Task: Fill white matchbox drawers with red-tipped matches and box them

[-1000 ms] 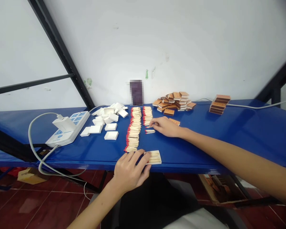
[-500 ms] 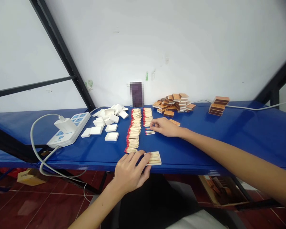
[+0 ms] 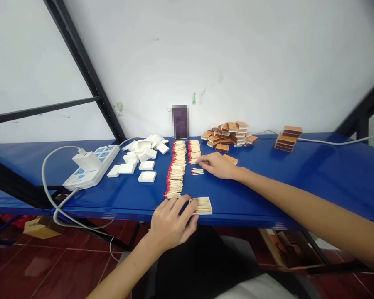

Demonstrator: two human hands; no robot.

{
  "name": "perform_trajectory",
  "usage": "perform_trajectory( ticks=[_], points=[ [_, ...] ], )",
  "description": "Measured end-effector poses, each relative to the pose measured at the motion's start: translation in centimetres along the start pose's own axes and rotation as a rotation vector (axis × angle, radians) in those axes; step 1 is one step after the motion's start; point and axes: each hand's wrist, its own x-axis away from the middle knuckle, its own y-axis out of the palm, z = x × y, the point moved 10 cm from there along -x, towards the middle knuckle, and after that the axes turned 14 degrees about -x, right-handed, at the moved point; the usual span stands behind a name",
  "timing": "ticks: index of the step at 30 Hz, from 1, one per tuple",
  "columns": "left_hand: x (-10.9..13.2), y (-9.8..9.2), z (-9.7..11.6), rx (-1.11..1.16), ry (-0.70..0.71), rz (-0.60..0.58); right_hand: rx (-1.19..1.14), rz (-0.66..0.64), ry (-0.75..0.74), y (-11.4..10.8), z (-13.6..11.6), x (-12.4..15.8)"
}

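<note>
My left hand [image 3: 173, 220] is closed around the left end of a white matchbox tray [image 3: 210, 206] at the front edge of the blue shelf. Pale matches [image 3: 202, 205] lie side by side inside it; my fingers cover their left ends. My right hand [image 3: 216, 164] has thumb and fingertips brought together at the near end of a short row of red-headed matches [image 3: 194, 151]. Whether a match is pinched there is too small to make out. Just below those fingertips lies a small group of loose matches [image 3: 197, 171]. A longer match row [image 3: 176, 170] runs alongside on the left.
White empty trays [image 3: 147, 177] are heaped at the left, beside a power strip [image 3: 95, 168] with a plugged-in charger and cable. Brown matchboxes [image 3: 230, 133] form a pile at the back, with another stack [image 3: 288, 139] further right. A pixelated dark rectangle [image 3: 180, 121] stands against the wall.
My right hand's fingertips have shifted slightly up, from beside the loose matches to the short row's near end. My left hand still holds the tray. The view has shifted slightly.
</note>
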Motion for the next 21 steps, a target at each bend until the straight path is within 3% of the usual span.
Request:
perform_trajectory(
  ticks=[21],
  points=[
    [0.15, -0.03, -0.08, 0.019, -0.013, 0.003, -0.088, 0.019, 0.054, -0.07, 0.75, -0.07]
  ],
)
